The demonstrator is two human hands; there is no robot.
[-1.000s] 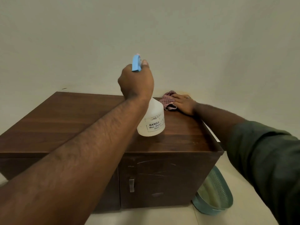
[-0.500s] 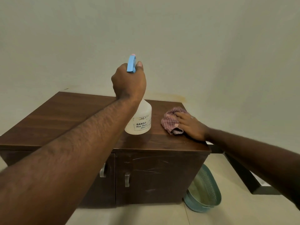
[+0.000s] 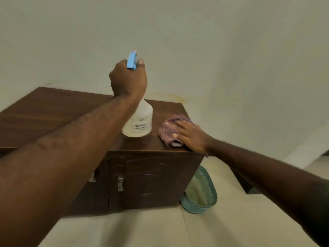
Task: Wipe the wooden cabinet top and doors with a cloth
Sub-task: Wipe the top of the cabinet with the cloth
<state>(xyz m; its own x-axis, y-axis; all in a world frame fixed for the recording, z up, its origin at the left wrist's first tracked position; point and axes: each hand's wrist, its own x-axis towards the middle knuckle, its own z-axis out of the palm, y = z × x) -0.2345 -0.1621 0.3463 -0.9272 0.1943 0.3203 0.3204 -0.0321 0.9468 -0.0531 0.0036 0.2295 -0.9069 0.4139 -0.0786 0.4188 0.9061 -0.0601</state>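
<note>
The cloth, a pink checked rag bunched into folds, lies on the wooden cabinet top at its front right corner, close to the front and right edges. The right hand rests flat on the cloth's right portion, fingers extended and spread over the fabric, palm down, pressing it against the wood; the heel of the hand sits at the corner edge. Just left of the cloth, apart from it, is a translucent white spray bottle with a printed label, its text blurred and unreadable. The left hand is closed around the bottle's neck, fingers wrapped tight below the light blue trigger head, thumb tip visible beside it. Whether the bottle's base touches the cabinet top or is slightly raised cannot be determined. The cabinet is dark brown, with two front doors, each fitted with a small metal handle; the right door shows pale scuff marks. On the tiled floor at the cabinet's right front corner, a teal mesh basket is tilted against the cabinet side. A plain pale wall stands behind.
</note>
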